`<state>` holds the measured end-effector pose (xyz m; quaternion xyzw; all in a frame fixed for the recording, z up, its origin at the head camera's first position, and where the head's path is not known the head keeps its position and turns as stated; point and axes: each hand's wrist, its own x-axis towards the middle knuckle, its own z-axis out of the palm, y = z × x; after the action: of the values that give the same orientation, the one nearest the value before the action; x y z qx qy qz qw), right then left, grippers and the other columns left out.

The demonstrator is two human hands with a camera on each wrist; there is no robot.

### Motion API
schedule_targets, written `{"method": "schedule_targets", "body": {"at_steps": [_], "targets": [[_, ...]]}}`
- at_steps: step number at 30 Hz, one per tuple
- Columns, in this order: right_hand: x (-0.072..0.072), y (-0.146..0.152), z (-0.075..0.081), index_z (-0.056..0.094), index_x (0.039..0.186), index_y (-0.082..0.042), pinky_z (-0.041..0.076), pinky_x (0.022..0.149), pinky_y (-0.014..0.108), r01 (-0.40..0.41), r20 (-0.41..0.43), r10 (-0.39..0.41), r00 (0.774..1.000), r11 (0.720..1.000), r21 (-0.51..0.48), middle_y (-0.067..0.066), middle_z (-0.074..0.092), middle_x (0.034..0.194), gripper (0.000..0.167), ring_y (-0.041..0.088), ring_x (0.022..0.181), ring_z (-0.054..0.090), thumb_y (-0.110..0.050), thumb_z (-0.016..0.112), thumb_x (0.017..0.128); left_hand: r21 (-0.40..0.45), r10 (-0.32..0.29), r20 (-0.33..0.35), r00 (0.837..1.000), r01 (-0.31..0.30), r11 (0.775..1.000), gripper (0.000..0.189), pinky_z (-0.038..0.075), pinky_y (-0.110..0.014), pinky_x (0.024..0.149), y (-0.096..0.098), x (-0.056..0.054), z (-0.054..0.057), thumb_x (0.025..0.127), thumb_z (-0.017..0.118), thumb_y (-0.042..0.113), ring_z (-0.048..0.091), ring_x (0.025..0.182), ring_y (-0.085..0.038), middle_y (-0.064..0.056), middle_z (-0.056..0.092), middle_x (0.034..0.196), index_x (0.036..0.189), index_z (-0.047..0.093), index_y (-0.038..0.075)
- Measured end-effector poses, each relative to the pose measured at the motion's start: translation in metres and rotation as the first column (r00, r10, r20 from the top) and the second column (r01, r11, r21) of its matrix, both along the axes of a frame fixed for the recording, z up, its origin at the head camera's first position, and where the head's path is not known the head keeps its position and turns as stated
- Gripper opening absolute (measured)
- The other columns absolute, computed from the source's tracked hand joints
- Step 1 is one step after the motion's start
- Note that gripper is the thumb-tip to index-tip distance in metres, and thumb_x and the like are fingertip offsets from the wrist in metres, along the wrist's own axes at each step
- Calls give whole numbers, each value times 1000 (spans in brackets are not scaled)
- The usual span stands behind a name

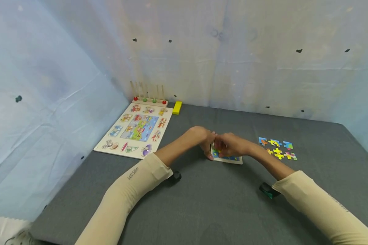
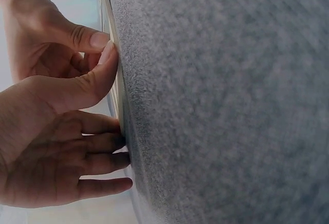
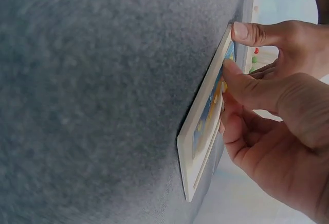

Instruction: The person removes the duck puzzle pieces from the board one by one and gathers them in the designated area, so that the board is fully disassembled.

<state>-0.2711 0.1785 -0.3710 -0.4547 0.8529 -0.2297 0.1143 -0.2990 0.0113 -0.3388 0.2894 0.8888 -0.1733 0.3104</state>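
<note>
A small wooden puzzle tray (image 1: 235, 162) with a pale rim and a blue and yellow picture lies on the dark table. My left hand (image 1: 207, 144) holds its left side, thumb on the near corner and fingers spread along the far edge. Over the tray, the curled right hand (image 1: 231, 144) has its thumb and fingertips down on the picture, pinching a yellow-orange puzzle piece (image 3: 218, 91) mostly hidden by the fingers. Several loose jigsaw pieces (image 1: 278, 153) in yellow, blue and pink lie in two rows right of the tray.
At the back left lies a large wooden board puzzle (image 1: 113, 149) with knobbed vehicle pieces around a central picture. Behind it stands a peg rack (image 1: 150, 102) with red and green beads. A yellow block (image 1: 177, 108) is beside them. Pale sheeting (image 1: 248, 78) hangs along the table's back.
</note>
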Motion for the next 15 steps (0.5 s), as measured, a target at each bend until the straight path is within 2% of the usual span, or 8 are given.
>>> {"method": "schedule_targets", "body": {"at_steps": [4,7,10,12,15], "targets": [[0,3,-1,63,107,3,51,67,29,1,-9,-1,1000,1000,-18,17,67,87,27,15,72,58,1,81,87,-12,10,-11,1000,-10,1000,119,30,-39,131,1,0,1,86,67,76,27,162,-23,-6,10,178,170,7,15],[-1,4,-1,62,110,4,50,68,28,9,23,-9,1000,999,-40,17,66,89,28,13,73,56,1,80,89,-30,10,-10,1000,-10,999,119,30,-39,130,1,0,1,87,66,76,29,162,-23,-6,12,178,170,5,15],[-1,6,-2,62,109,4,48,68,27,43,112,-35,993,996,-73,15,64,87,20,12,73,54,1,74,94,-36,-2,-14,1000,1,999,119,27,-38,132,1,-1,0,88,65,75,24,163,-22,-7,9,178,170,3,14],[0,8,-1,63,107,4,47,68,27,67,175,-51,983,994,-90,13,64,86,13,12,73,53,2,70,96,-28,-15,-17,1000,15,1000,118,24,-38,133,1,-2,-1,90,66,72,20,165,-23,-7,5,179,170,3,13],[2,12,3,64,104,4,46,67,27,94,255,-67,965,991,-97,11,61,84,6,13,72,50,0,66,100,-15,-35,-28,999,35,999,116,23,-37,133,1,-2,-3,90,67,70,19,165,-23,-9,7,178,169,7,11]]}}
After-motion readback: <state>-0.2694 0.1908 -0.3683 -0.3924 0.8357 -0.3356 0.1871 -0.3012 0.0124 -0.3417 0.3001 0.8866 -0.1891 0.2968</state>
